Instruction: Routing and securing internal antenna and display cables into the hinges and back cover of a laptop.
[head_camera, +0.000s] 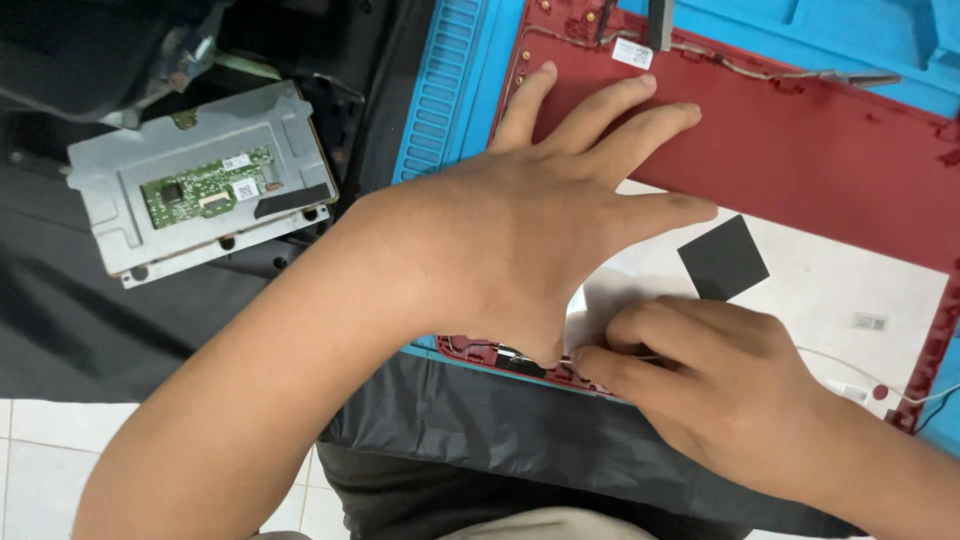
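A red laptop lid shell (800, 150) lies inside-up on a blue work mat (440, 90). A white sheet (830, 290) with a black square patch (722, 257) covers its near half. My left hand (540, 210) presses flat on the shell, fingers spread, thumb down at the near edge. My right hand (700, 385) pinches a thin wire (850, 365) at the near rim, next to my left thumb. The fingertips hide what they grip.
A grey metal touchpad bracket (190, 180) with a green circuit board (210, 185) rests on black cloth at the left. A cable (740, 62) runs along the shell's far edge. White floor tiles (40, 450) show bottom left.
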